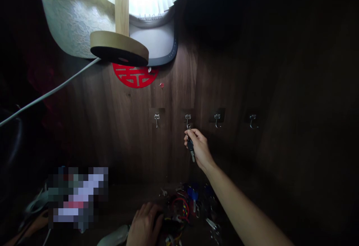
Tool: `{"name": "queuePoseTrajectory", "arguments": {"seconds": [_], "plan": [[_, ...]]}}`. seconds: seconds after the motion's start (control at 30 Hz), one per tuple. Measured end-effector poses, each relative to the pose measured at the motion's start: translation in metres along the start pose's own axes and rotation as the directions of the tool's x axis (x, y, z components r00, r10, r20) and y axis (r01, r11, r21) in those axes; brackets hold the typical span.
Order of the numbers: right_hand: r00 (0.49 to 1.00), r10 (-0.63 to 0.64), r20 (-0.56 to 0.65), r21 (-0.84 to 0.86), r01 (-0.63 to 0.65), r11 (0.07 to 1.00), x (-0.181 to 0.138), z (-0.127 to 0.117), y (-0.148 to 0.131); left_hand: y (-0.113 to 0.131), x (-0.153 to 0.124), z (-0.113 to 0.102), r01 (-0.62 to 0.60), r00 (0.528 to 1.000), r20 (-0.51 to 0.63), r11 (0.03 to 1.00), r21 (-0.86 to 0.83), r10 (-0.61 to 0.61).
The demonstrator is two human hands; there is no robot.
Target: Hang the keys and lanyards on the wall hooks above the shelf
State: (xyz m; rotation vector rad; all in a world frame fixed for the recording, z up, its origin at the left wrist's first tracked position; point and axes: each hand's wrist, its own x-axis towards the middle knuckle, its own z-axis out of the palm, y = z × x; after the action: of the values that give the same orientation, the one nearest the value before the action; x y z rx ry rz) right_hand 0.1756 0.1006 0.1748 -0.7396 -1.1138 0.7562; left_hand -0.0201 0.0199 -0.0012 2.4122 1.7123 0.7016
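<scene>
My right hand point(202, 149) is closed in a pinch on a key point(190, 145) with a black head, its metal blade pointing down. The ring above the key is at the lower end of a metal wall hook point(187, 117); whether it hangs on the hook I cannot tell. Low in the view, my left hand point(144, 223) lies with its fingers stretched over the dark surface, seemingly holding nothing. Right beside it is a pile of keys and rings, with a blue-headed key point(193, 193) and a red cord loop point(187, 208) among them.
More hooks line the brown wood panel: one on the left point(156, 119) and two on the right point(217, 119). A lit lamp with a round wooden base point(119, 46) and caps point(157, 40) hang above. Its white cable point(56, 90) runs left. A red paper cutout point(136, 77) is below.
</scene>
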Motion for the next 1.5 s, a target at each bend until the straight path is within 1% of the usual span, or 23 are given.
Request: {"name": "queuePoseTrajectory", "arguments": {"seconds": [0.3,0.5,0.7,0.8,1.03,1.1,1.2,1.3,1.37,1.43,1.5], "plan": [[0.999,0.046,0.003,0.017,-0.046,0.999,-0.003,-0.004,0.016,0.002,-0.002,-0.002,0.012,1.0,0.0,1.0,-0.021,-0.012],[0.988,0.155,-0.007,0.053,-0.155,0.987,-0.015,-0.016,0.029,0.006,-0.002,-0.006,0.027,0.999,0.023,0.999,-0.044,-0.026],[0.966,0.255,0.035,0.072,-0.257,0.964,-0.036,-0.033,0.048,0.008,-0.002,-0.008,0.034,0.999,0.026,0.997,-0.072,-0.032],[0.957,0.282,0.064,0.028,-0.284,0.958,-0.05,-0.04,0.055,0.008,-0.002,-0.009,0.031,0.999,0.019,0.997,-0.07,-0.03],[0.925,0.341,0.169,-0.151,-0.318,0.936,-0.088,-0.049,0.066,0.01,-0.003,-0.01,0.039,0.999,0.017,0.999,-0.033,-0.039],[0.916,0.344,0.207,-0.205,-0.303,0.931,-0.098,-0.053,0.068,0.01,-0.004,-0.011,0.037,0.999,0.015,0.999,-0.03,-0.037],[0.893,0.35,0.284,-0.34,-0.248,0.907,-0.112,-0.058,0.071,0.009,-0.004,-0.011,0.022,1.0,0.005,0.999,-0.047,-0.022],[0.874,0.339,0.349,-0.501,-0.132,0.855,-0.124,-0.063,0.074,0.007,-0.004,-0.009,0.028,1.0,-0.007,0.998,-0.061,-0.029],[0.873,0.307,0.38,-0.579,-0.034,0.814,-0.131,-0.067,0.079,0.005,-0.003,-0.008,0.062,0.998,-0.008,0.996,-0.066,-0.063],[0.876,0.272,0.398,-0.625,0.042,0.779,-0.136,-0.07,0.086,0.003,-0.002,-0.007,0.102,0.995,0.005,0.99,-0.096,-0.102],[0.88,0.244,0.407,-0.653,0.093,0.751,-0.139,-0.072,0.093,0.001,-0.002,-0.008,0.118,0.993,0.011,0.978,-0.175,-0.118]]}}
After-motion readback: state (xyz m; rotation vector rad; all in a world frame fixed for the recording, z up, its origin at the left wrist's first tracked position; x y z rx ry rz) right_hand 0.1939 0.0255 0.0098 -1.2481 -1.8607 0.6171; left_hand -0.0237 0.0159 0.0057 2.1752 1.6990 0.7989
